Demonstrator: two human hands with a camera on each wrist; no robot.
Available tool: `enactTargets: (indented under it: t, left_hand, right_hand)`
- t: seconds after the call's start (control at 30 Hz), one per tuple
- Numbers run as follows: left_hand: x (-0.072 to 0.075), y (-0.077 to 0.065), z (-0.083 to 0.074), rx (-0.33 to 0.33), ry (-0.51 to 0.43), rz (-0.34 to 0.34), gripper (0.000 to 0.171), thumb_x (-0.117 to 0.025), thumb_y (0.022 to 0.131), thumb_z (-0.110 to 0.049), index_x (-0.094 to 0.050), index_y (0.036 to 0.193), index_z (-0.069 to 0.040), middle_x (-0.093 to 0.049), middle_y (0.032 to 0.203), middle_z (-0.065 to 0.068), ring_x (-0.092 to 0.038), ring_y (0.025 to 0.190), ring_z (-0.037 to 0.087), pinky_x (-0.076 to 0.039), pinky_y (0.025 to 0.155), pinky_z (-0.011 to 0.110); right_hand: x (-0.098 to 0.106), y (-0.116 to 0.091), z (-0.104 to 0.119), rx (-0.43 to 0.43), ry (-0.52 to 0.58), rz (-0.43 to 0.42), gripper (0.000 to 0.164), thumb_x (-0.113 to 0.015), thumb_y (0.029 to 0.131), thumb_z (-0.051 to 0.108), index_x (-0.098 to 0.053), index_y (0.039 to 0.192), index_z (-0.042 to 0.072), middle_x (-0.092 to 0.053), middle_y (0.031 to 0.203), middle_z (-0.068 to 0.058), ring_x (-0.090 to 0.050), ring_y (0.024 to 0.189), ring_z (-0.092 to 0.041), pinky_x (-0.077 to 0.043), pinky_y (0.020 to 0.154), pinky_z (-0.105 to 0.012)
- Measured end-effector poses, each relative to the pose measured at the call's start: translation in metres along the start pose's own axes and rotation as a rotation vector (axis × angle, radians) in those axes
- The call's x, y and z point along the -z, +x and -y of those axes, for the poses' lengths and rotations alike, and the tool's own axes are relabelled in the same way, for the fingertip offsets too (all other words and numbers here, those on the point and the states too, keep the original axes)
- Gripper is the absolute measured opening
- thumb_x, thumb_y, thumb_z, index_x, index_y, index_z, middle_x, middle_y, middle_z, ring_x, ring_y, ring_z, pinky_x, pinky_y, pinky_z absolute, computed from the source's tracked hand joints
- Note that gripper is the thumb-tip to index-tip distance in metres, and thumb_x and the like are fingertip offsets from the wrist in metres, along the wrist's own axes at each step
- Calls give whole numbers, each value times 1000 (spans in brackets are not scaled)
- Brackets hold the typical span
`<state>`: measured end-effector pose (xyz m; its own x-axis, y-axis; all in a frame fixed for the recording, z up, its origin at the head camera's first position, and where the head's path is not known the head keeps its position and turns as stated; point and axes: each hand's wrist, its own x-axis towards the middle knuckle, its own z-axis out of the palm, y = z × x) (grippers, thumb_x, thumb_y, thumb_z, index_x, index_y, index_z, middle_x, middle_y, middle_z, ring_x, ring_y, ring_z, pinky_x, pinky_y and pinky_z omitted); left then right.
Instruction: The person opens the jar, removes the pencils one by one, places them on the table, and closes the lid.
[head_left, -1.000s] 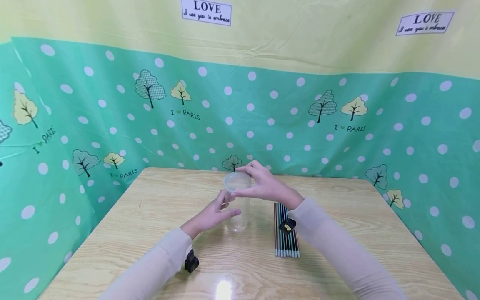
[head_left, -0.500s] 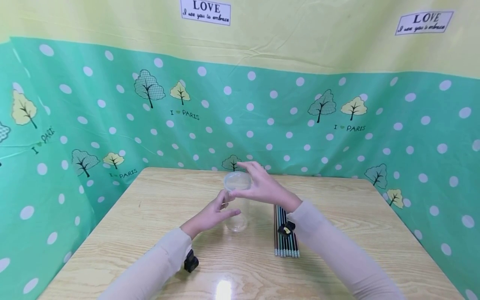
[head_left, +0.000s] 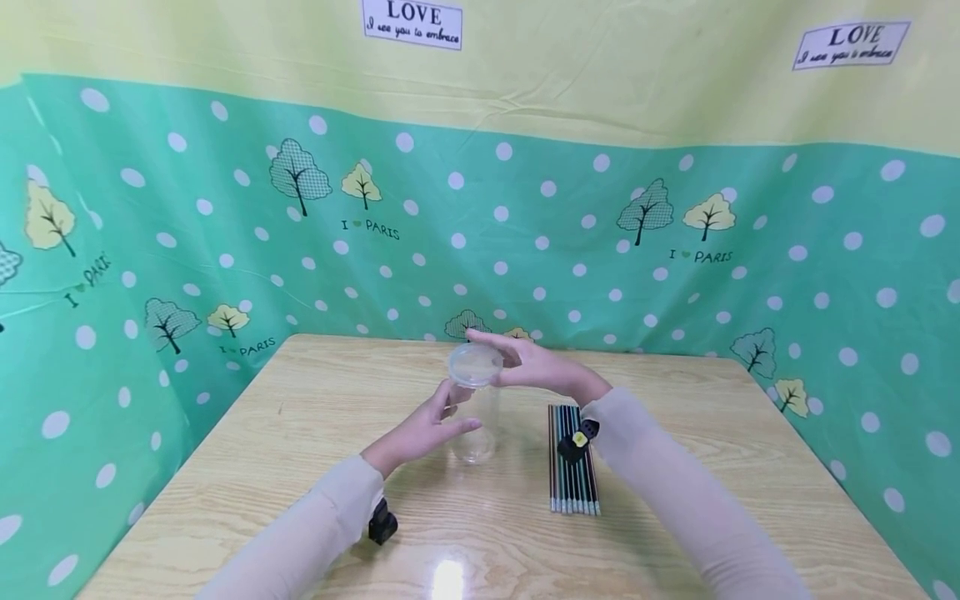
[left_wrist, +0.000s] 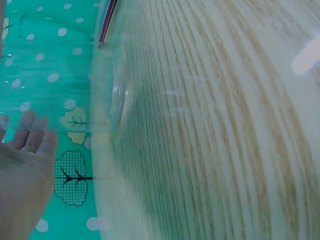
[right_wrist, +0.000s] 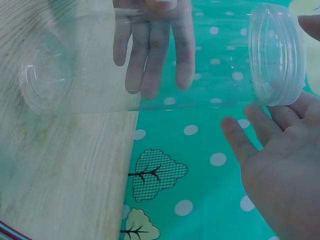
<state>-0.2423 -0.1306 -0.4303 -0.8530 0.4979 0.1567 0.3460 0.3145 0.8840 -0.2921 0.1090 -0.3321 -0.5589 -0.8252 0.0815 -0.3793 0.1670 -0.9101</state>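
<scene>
A tall clear plastic jar (head_left: pixel 474 433) stands upright on the wooden table, its translucent screw lid (head_left: pixel 476 365) on top. My left hand (head_left: pixel 429 427) holds the jar's body from the left. Through the clear wall in the right wrist view, the left fingers (right_wrist: pixel 157 55) lie along the far side, with the thumb on the near side. My right hand (head_left: pixel 536 365) is at the lid from the right, fingers along its far edge and thumb at the near edge. In the right wrist view, the lid (right_wrist: pixel 282 55) sits between right thumb and fingers.
Several striped pencils (head_left: pixel 573 492) lie side by side to the right of the jar, eraser ends toward me, partly under my right wrist and its camera (head_left: pixel 576 443). A green dotted curtain (head_left: pixel 555 250) hangs behind the table (head_left: pixel 337 383).
My right hand has turned around the lid, its wrist shifting slightly right and its thumb moving rightward along the near edge. The left hand and jar stay in place.
</scene>
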Motion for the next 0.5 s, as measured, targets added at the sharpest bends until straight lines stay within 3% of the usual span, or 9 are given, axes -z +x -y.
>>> enactTargets:
  t: [0.17, 0.4, 0.5]
  left_hand:
    - [0, 0, -1, 5, 1, 4, 78, -66, 98, -34, -17, 157, -21, -34, 156, 18, -32, 144, 33, -27, 117, 52]
    - [0, 0, 0, 29, 0, -6, 79, -67, 97, -37, -16, 157, -25, -35, 156, 15, -32, 145, 29, -27, 118, 47]
    - [0, 0, -1, 16, 0, -12, 79, -67, 97, -36, -17, 157, -23, -36, 155, 17, -33, 144, 31, -28, 117, 49]
  right_hand:
    - [1, -1, -2, -7, 19, 6, 72, -65, 97, 15, -29, 159, 23, -34, 159, -3, -46, 136, -24, -44, 106, -43]
    - [1, -2, -2, 2, 40, -10, 73, -67, 96, 13, -29, 159, 13, -35, 159, -6, -42, 140, -24, -41, 110, -42]
    - [-1, -3, -1, -22, 27, -45, 73, -69, 95, 16, -33, 158, 16, -37, 157, -4, -45, 137, -23, -44, 107, -40]
